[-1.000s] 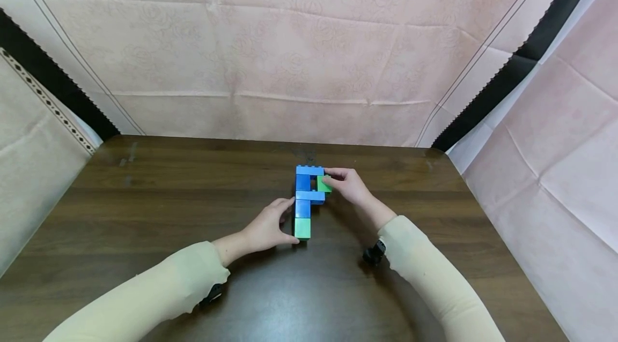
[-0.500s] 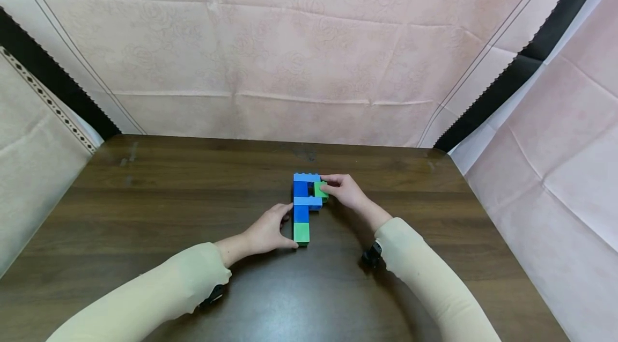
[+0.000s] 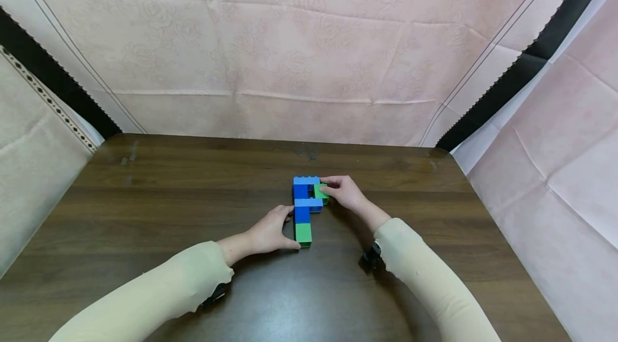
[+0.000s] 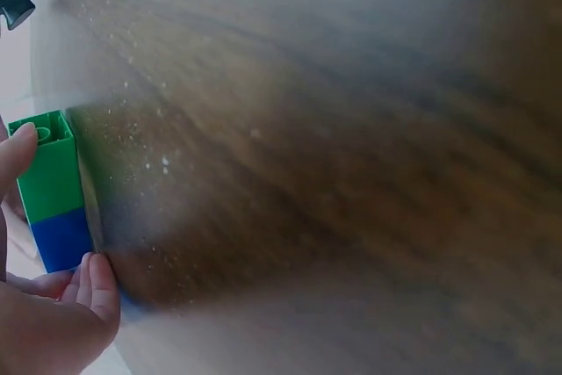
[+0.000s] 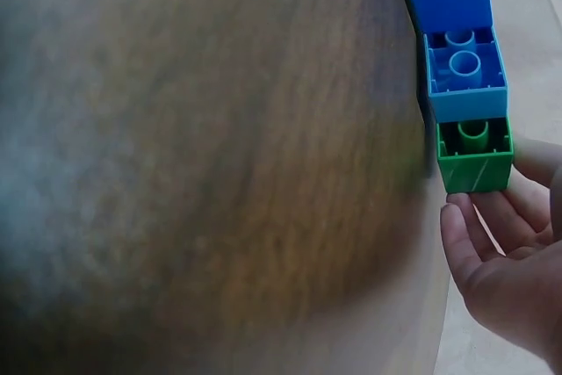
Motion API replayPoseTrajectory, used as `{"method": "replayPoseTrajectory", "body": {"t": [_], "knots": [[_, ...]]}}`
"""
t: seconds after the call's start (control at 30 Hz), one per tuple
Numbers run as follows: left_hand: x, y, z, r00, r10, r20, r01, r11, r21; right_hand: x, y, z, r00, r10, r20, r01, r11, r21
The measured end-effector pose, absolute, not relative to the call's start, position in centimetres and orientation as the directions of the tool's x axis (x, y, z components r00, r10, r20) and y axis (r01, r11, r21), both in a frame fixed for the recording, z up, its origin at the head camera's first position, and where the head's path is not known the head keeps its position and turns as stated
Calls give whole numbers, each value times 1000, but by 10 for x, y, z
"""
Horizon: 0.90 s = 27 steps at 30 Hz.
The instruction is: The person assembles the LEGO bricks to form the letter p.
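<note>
In the head view a P-shaped build of toy building blocks lies on the brown table (image 3: 193, 181). Blue blocks (image 3: 302, 215) form most of it. A green block (image 3: 303, 232) makes the near end, and another green block (image 3: 321, 192) sits at the upper right of the loop. My left hand (image 3: 266, 230) holds the left side, thumb at the near green block's end; the left wrist view shows that thumb on its hollow underside (image 4: 46, 133). My right hand (image 3: 344, 193) grips the loop's right side, thumb on the green block and a finger by the top blue block.
A pale pink cloth (image 3: 289, 63) hangs behind the table's far edge. More cloth (image 3: 555, 170) hangs on the right side. Black wrist cameras (image 3: 372, 256) sit under the sleeves.
The block build has slid a little toward me, mostly in the first half second. My right hand has moved with it, while the left hand has barely shifted.
</note>
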<state>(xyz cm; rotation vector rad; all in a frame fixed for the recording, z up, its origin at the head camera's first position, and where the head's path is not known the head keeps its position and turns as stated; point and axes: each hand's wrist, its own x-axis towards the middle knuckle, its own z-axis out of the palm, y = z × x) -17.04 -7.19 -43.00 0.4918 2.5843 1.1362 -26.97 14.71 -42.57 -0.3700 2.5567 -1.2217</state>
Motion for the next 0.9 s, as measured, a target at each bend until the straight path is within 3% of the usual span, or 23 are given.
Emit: {"method": "replayPoseTrajectory", "body": {"t": [0.4,0.63,0.9], "knots": [[-170,-69,-431,-894,425,-143,189,647,738,-269,149,-427,-931,-329,-158,-87,621,-779],[-177,-78,-420,-852,481,-205,192,653,733,-269,151,-424,-936,-327,-127,-108,613,-783],[-193,-97,-395,-879,445,-172,259,748,611,-258,147,-400,-941,-339,-18,-220,650,-728]]}}
